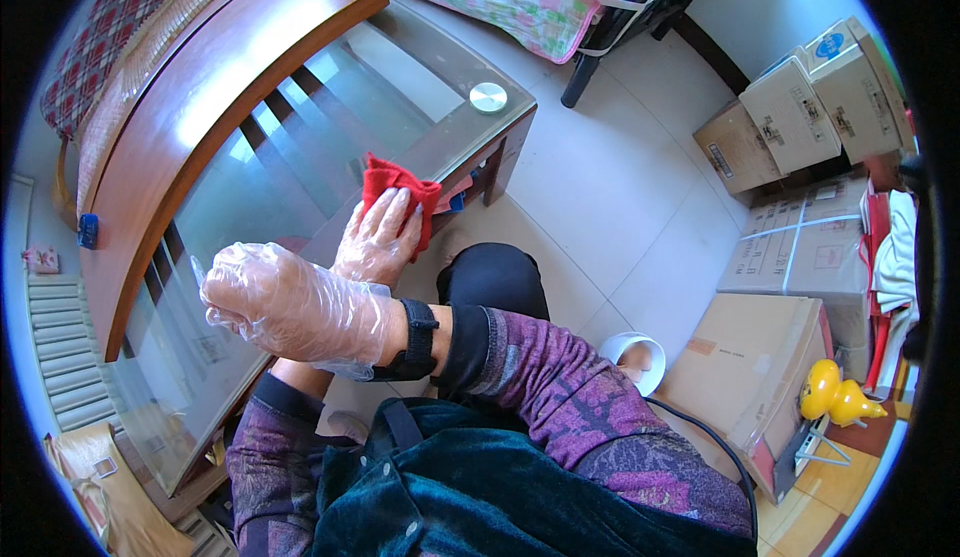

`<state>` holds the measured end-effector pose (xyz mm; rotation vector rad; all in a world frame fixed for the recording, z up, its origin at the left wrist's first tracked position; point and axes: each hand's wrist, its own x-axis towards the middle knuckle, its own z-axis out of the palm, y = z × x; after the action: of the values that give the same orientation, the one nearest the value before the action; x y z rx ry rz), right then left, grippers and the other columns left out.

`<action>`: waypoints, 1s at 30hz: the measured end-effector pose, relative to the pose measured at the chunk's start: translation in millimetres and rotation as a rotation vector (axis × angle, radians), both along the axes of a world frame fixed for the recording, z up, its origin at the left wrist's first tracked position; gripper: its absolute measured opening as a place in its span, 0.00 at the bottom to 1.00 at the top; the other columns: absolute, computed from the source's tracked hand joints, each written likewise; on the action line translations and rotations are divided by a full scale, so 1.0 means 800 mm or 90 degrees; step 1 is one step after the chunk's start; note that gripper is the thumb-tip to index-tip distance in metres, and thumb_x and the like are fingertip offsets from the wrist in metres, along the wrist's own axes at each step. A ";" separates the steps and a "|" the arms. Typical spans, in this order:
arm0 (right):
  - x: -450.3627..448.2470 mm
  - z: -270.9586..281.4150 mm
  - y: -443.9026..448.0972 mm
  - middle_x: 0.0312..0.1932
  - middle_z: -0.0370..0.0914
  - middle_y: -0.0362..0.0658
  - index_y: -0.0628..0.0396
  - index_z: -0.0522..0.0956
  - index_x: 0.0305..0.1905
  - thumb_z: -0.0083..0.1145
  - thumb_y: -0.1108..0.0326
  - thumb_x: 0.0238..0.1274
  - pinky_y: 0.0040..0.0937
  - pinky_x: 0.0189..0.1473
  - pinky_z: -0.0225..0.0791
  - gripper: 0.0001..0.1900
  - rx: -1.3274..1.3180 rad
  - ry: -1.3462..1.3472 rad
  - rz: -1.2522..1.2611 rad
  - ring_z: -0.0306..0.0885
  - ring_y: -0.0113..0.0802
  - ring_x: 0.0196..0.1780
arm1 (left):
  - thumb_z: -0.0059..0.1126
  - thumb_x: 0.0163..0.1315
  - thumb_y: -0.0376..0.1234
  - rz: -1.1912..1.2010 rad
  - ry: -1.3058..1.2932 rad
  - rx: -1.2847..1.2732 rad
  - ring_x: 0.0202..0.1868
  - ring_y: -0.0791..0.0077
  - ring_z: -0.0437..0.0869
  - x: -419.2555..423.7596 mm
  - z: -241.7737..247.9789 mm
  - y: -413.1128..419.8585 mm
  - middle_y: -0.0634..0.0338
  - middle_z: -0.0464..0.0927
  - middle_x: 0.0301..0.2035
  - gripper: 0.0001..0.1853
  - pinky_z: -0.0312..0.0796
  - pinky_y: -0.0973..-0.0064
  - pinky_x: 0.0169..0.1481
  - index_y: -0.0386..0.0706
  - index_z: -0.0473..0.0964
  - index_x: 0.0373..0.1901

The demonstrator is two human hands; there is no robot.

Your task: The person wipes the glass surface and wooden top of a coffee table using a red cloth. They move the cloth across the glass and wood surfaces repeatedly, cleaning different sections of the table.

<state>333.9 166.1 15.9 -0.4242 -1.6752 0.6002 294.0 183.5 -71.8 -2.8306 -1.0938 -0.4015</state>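
Note:
My forearms cross before me. My left hand (379,242), seemingly in a thin clear plastic glove, grips a folded red cloth (397,189) near the long edge of a glass-topped table (427,69). Nearer the camera, my right hand (277,298) is in a loose, wrinkled clear plastic glove, with a black strap (416,339) round the wrist. Its fingers look curled, and its palm side is hidden, so whether it holds something is unclear. A curved brown wooden board (225,69) lies across the table's far side. A round silvery disc (488,97) rests on the glass near the right corner.
Cardboard boxes (750,362) line the right side, with a yellow gourd-shaped ornament (832,396) beside them. A white round container (634,354) stands on the floor near my knee. A black-framed bed (581,77) with a floral cover (517,2) is beyond the table.

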 end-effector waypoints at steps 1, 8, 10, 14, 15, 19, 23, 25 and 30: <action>-0.002 0.002 0.002 0.34 0.76 0.51 0.53 0.73 0.41 0.62 0.71 0.68 0.44 0.43 0.78 0.07 0.007 0.027 0.017 0.80 0.51 0.39 | 0.63 0.56 0.28 0.000 0.004 0.001 0.73 0.46 0.70 0.009 0.001 0.005 0.44 0.70 0.68 0.31 0.66 0.46 0.75 0.39 0.74 0.65; 0.005 0.004 0.007 0.35 0.77 0.53 0.56 0.75 0.43 0.62 0.74 0.66 0.44 0.42 0.77 0.06 -0.001 0.027 0.049 0.80 0.53 0.39 | 0.63 0.58 0.26 -0.010 -0.023 -0.014 0.72 0.45 0.70 0.065 0.012 0.037 0.42 0.71 0.67 0.29 0.65 0.47 0.76 0.37 0.74 0.65; 0.007 0.005 0.008 0.35 0.78 0.53 0.57 0.75 0.43 0.62 0.74 0.66 0.44 0.43 0.77 0.06 -0.004 0.029 0.054 0.80 0.53 0.39 | 0.64 0.58 0.26 -0.005 -0.052 -0.021 0.72 0.44 0.71 0.074 0.014 0.040 0.42 0.72 0.67 0.30 0.65 0.48 0.76 0.37 0.73 0.65; 0.008 0.008 0.016 0.36 0.79 0.54 0.57 0.77 0.42 0.64 0.74 0.64 0.45 0.42 0.77 0.06 0.021 0.040 0.027 0.81 0.55 0.40 | 0.61 0.59 0.25 -0.021 -0.076 -0.050 0.71 0.45 0.72 0.066 0.018 0.040 0.41 0.71 0.67 0.33 0.64 0.49 0.76 0.36 0.69 0.69; 0.010 0.008 0.016 0.37 0.80 0.53 0.56 0.78 0.42 0.64 0.73 0.64 0.45 0.41 0.77 0.06 0.005 0.028 0.013 0.81 0.55 0.40 | 0.60 0.59 0.25 -0.030 -0.084 -0.060 0.71 0.45 0.72 0.059 0.018 0.037 0.41 0.71 0.67 0.33 0.64 0.49 0.76 0.36 0.68 0.70; 0.014 0.009 0.016 0.39 0.80 0.56 0.55 0.78 0.45 0.60 0.68 0.69 0.50 0.43 0.77 0.05 -0.046 0.004 0.012 0.81 0.57 0.42 | 0.58 0.62 0.29 0.006 -0.044 -0.043 0.74 0.48 0.69 0.017 0.012 0.012 0.44 0.70 0.69 0.33 0.61 0.50 0.78 0.36 0.66 0.71; 0.019 0.009 0.019 0.40 0.82 0.55 0.55 0.78 0.44 0.62 0.71 0.69 0.44 0.43 0.79 0.04 -0.058 -0.039 0.014 0.83 0.54 0.43 | 0.55 0.73 0.37 0.047 -0.113 -0.007 0.74 0.53 0.69 -0.043 0.012 -0.035 0.49 0.66 0.73 0.32 0.60 0.53 0.79 0.43 0.61 0.77; 0.019 0.009 0.021 0.41 0.83 0.54 0.56 0.78 0.44 0.63 0.73 0.69 0.41 0.44 0.80 0.04 -0.062 -0.061 0.010 0.84 0.52 0.44 | 0.62 0.67 0.28 0.151 -0.328 -0.398 0.72 0.51 0.70 -0.084 0.025 -0.078 0.48 0.70 0.70 0.33 0.60 0.53 0.79 0.45 0.65 0.74; 0.013 0.006 0.021 0.38 0.80 0.53 0.58 0.78 0.43 0.63 0.76 0.69 0.37 0.41 0.76 0.04 -0.047 -0.059 0.022 0.81 0.48 0.41 | 0.61 0.62 0.22 0.216 -0.049 -0.110 0.74 0.46 0.69 -0.146 0.044 -0.129 0.45 0.70 0.70 0.32 0.62 0.51 0.78 0.41 0.69 0.71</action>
<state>344.3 182.8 20.5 -0.4844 -1.7557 0.6786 177.1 80.0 -37.0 -2.7084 -1.6636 -0.4057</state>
